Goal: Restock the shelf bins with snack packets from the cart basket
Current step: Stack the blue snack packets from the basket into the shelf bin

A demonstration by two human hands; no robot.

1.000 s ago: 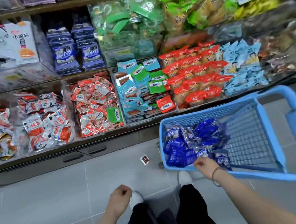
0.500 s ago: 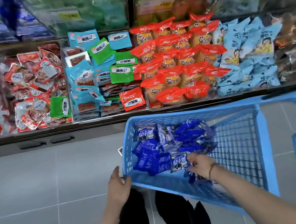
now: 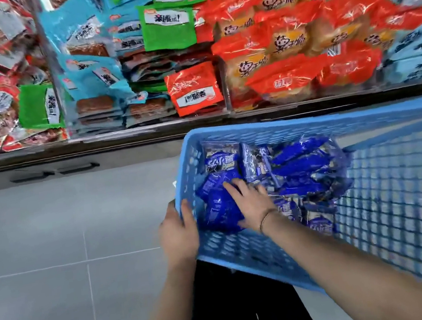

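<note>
- Reaching into the basket (image 3: 308, 124) is the step in hand, judged to be a pick-up and not yet a carry to the shelf
- Progress: a full heap of blue packets (image 3: 304, 170) lies in the basket, none is seen on its way to the shelf, and no packet of that kind shows in the bins (image 3: 149, 123) in view, so the bulk of the restocking is judged outstanding
- Left hand (image 3: 178, 233): clamped on the near left corner of the basket, thumb over the rim and fingers down the outer wall, judged to be steadying it
- Right hand (image 3: 252, 204): inside the basket, palm down on the heap, fingers spread across a blue packet; whether it has closed on one cannot be told
- Location: the packets are bunched at the far left end of the basket, against its walls, with the grid floor bare to the right
- Appearance: glossy dark-blue film with pale printed panels, crinkled and loosely overlapped, some flat and some on edge; judged light and slippery, liable to slide from a loose grab
- Bins: well filled with red packs (image 3: 282, 39) and green packs (image 3: 168, 29) behind clear fronts; the bin meant for the blue stock is not identifiable
- Blur prevents reading any print
</note>
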